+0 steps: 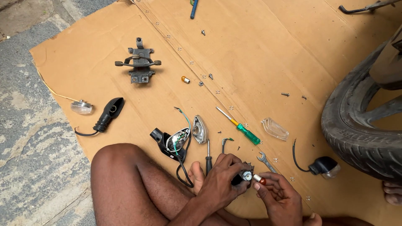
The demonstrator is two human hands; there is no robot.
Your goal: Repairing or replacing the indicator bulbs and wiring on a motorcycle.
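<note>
While the left hand (pixel 220 178) grips the black indicator socket (pixel 244 176), the right hand (pixel 278 196) pinches a small amber bulb (pixel 259 180) just beside it; light, fragile glass, probably best held by its base.

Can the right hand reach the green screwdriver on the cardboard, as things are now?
Probably yes. The green screwdriver lies bare on the cardboard, close ahead of the right hand with nothing between. But that hand pinches a small amber bulb, so it would first have to free its fingers.

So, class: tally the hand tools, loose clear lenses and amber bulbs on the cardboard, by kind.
Screwdrivers: 2, green-handled and black-handled
Spanner: 1
Clear lenses: 2
Amber bulbs: 2, one lying loose, one in the right hand
Total: 7
</note>
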